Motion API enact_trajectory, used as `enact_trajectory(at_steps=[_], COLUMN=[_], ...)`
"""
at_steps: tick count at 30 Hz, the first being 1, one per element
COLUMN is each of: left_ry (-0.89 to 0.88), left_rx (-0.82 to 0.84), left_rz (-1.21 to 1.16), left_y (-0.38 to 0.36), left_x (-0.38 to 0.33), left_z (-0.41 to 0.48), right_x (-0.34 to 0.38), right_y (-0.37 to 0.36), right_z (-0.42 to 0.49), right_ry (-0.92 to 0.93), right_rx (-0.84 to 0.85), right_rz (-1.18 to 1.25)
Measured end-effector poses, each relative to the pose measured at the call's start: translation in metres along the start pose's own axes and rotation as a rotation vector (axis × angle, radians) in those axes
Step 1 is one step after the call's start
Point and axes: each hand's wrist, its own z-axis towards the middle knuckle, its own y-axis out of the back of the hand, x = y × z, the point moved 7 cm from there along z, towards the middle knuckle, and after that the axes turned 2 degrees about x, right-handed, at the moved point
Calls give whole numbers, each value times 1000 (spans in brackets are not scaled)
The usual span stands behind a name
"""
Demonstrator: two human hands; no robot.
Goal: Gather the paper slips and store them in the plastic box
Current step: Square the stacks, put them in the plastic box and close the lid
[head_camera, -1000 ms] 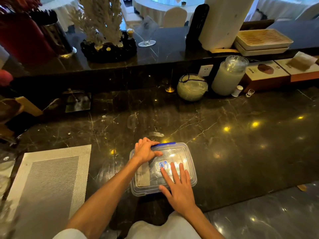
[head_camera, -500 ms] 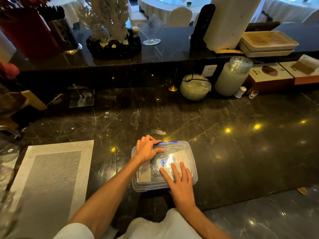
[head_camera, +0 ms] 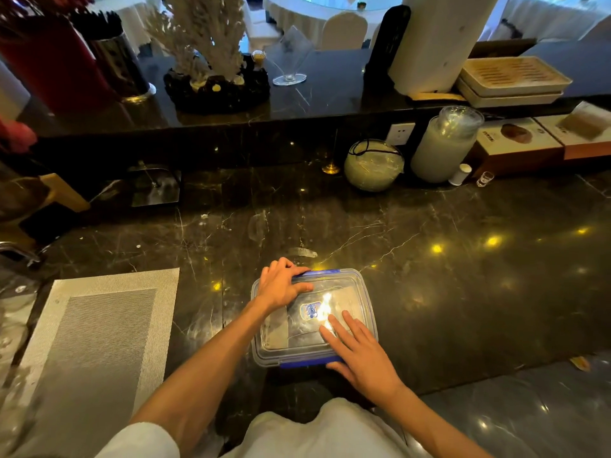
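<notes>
A clear plastic box (head_camera: pixel 360 302) with blue clips and its lid on sits near the front edge of the dark marble counter. Pale paper slips (head_camera: pixel 279 332) show through the lid, lying inside at the left. My left hand (head_camera: pixel 281 284) rests over the box's far left corner, fingers curled on the far blue clip. My right hand (head_camera: pixel 360 352) lies flat on the lid at the near right, fingers spread, thumb by the near blue clip.
A silver woven placemat (head_camera: pixel 99 328) lies to the left. At the back stand a round glass jar (head_camera: pixel 373 165), a tall frosted jar (head_camera: pixel 443 147), boxes (head_camera: pixel 519 143) and a small glass (head_camera: pixel 484 178). The counter's front edge drops to the floor (head_camera: pixel 529 408) at right.
Both hands stay on the lid; my right hand has slid slightly toward the near right edge. The view has shifted a little.
</notes>
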Motion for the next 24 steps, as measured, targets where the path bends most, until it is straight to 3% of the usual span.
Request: enact_trajectory(at_steps=[14, 17, 20, 24], left_ry=[3, -33, 169, 462], left_rx=[-15, -173, -356, -256], left_rz=[48, 86, -265, -940], left_y=[-1, 8, 10, -23], left_x=[-2, -7, 17, 52], left_z=[-5, -22, -66, -132], right_x=[-7, -15, -40, -71], right_y=[-1, 9, 22, 8], right_z=[-3, -4, -11, -23], right_ry=[-56, -66, -239, -626], right_rx=[-93, -104, -231, -240], right_rz=[220, 340, 622, 1206])
